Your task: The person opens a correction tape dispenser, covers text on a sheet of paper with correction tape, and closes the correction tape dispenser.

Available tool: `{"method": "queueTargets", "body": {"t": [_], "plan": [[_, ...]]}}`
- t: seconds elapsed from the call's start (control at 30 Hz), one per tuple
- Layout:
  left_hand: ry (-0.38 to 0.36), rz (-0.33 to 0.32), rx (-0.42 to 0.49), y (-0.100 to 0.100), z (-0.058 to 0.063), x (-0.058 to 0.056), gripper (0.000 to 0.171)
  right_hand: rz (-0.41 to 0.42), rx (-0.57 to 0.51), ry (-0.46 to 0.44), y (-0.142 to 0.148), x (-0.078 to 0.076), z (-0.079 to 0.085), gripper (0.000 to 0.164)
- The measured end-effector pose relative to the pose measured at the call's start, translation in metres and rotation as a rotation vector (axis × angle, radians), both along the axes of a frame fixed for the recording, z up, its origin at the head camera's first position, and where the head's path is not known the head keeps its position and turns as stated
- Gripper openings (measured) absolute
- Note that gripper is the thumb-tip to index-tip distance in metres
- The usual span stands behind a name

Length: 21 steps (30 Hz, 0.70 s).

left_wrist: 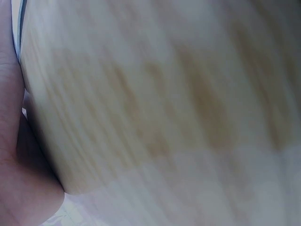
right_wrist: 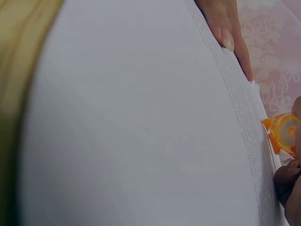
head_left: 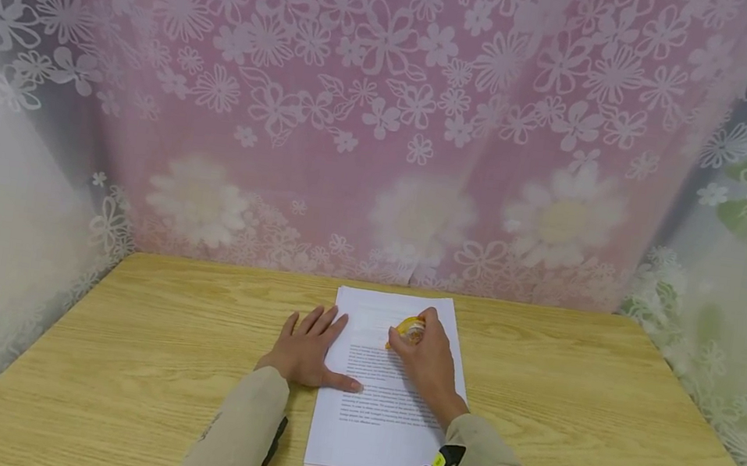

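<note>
One correction-tape dispenser (head_left: 412,330), rounded, of translucent orange plastic, was pinched in the right hand (head_left: 431,366) over the upper half of a rectangular stack of smooth white printed paper (head_left: 355,447). The left hand (head_left: 306,354) was laid with fingers spread across the stack's left edge. The stack was set on a yellow wood-grain table (head_left: 151,361), backed by a pink flower-patterned curtain (head_left: 358,136).
</note>
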State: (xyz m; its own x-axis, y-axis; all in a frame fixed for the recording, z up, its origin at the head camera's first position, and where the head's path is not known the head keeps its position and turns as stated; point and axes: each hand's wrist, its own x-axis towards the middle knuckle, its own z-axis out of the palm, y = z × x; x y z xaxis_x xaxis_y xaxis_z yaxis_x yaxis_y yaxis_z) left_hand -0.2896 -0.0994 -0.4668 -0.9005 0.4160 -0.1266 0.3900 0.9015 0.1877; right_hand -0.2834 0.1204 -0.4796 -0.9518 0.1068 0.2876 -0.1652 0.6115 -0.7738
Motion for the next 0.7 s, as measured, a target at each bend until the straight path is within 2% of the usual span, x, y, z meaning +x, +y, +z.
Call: {"method": "queueTargets", "body": {"t": [0.3, 0.53, 0.7], "plan": [[-0.013, 0.000, 0.027, 0.000, -0.001, -0.001, 0.119, -0.007, 0.018, -0.020, 0.006, 0.000, -0.001, 0.040], [-0.003, 0.002, 0.052, -0.003, -0.019, -0.012, 0.128, 0.003, 0.016, -0.003, 0.010, -0.001, 0.001, 0.039], [0.001, 0.009, 0.057, -0.004, -0.026, -0.016, 0.130, -0.006, 0.010, -0.015, 0.014, 0.000, 0.000, 0.039]]}}
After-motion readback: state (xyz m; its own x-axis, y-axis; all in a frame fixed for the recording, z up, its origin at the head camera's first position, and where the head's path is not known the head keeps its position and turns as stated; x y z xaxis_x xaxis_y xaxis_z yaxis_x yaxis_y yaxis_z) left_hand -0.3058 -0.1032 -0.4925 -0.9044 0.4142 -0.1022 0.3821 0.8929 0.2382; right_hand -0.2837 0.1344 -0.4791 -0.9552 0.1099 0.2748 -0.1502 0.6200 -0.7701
